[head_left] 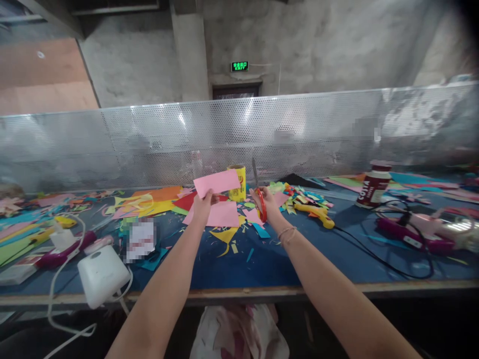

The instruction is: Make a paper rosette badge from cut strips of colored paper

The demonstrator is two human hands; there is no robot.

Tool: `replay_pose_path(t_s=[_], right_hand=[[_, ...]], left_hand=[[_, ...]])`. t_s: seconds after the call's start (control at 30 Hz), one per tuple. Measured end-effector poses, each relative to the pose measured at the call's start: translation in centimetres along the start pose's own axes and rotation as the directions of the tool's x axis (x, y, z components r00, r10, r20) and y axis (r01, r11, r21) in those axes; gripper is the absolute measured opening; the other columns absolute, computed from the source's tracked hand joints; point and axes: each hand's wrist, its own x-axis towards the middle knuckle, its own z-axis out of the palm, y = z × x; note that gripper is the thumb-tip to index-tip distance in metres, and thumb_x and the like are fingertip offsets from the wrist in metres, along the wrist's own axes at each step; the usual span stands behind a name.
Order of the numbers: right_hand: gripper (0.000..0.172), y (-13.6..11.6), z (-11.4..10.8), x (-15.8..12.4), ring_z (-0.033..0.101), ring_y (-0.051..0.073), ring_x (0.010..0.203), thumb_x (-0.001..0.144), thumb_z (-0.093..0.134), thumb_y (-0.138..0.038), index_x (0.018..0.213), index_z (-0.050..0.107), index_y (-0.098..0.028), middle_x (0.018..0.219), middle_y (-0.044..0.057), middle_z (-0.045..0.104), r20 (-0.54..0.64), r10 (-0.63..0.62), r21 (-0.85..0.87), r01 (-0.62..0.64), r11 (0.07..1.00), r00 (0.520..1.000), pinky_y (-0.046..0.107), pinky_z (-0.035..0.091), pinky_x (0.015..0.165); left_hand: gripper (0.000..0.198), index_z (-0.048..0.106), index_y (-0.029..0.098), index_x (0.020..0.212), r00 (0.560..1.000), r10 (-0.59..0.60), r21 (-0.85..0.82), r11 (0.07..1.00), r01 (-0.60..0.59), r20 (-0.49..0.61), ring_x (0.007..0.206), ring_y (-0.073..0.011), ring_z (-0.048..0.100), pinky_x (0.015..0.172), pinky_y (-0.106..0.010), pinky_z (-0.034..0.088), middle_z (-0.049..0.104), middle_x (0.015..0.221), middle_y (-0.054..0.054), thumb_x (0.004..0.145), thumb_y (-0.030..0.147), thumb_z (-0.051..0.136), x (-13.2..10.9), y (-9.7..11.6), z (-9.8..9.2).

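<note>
Scissors (256, 174), pink paper (214, 183) — yellow cylinder (237, 194) behind, scraps (313, 198)

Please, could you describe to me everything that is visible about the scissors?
The scissors have bright red handles, apparently plastic, and grey blades that look like metal. The right hand grips the handles, and nothing else visibly touches them. The blades point upward in the picture, leaning slightly left, in front of the perforated panel. They are to the right of the pink paper in the left hand, apart from it. Blur hides whether the blades are fully closed.
</note>
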Motion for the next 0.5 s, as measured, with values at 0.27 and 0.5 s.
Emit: replay_pose_path(t_s=[0.27, 0.5], right_hand=[[0.042, 0.2, 1.5, -2.1, 0.036, 0.007, 0.043, 0.067, 0.055, -0.059, 0.073, 0.035, -0.022, 0.053, -0.008, 0.037, 0.199, 0.005, -0.095, 0.015, 0.995, 0.98, 0.021, 0.031, 0.04], [0.039, 0.2, 2.0, -2.3, 0.039, 0.008, 0.044, 0.068, 0.055, -0.056, 0.073, 0.036, -0.023, 0.051, -0.008, 0.038, 0.221, 0.003, -0.076, 0.014, 0.997, 0.975, 0.021, 0.029, 0.04]], left_hand=[[0.028, 0.059, 0.013, 0.078, 0.981, 0.152, -0.079, 0.984, -0.162, -0.119, 0.054, -0.0154, 0.06, 0.06, -0.03, 0.053, 0.063, 0.061, -0.005, 0.071, 0.04, 0.058, 0.7, 0.0, -0.5], [0.027, 0.061, 0.014, 0.074, 0.988, 0.139, -0.071, 0.987, -0.143, -0.061, 0.055, -0.0171, 0.061, 0.059, -0.03, 0.053, 0.064, 0.061, -0.006, 0.07, 0.04, 0.061, 0.3, -0.2, -0.1]])
